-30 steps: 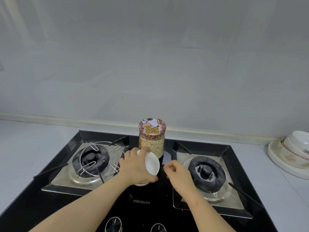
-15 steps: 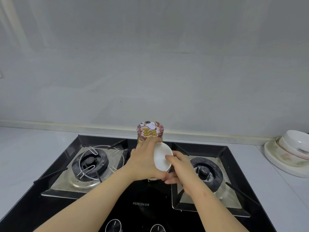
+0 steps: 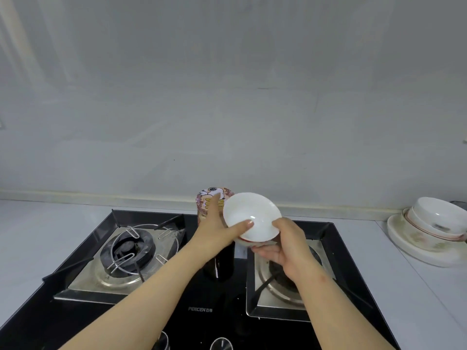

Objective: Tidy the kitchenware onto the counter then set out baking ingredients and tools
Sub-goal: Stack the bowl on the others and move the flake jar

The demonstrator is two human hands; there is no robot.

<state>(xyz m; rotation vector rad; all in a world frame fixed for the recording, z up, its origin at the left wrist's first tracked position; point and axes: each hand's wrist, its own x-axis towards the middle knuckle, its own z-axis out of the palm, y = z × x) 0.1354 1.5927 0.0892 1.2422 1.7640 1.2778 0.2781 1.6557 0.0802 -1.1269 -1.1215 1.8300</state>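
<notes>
And the white bowl is up! A second ago it sat low over the hob in the left hand alone, with the right hand empty beside it. Now both are on it. The left grip pinches the rim, thumb inside, and the right grip cups the underside with its thumb on the edge. The bowl hangs tilted, mouth towards us, above the middle of the hob and just in front of the cartoon-lidded jar, which stands between the burners, half hidden by the left hand. This looks like a handover, or a steadying hold before a carry. The likely destination is the stacked dishes on the table, well off to the right. The jar stays put for now.
</notes>
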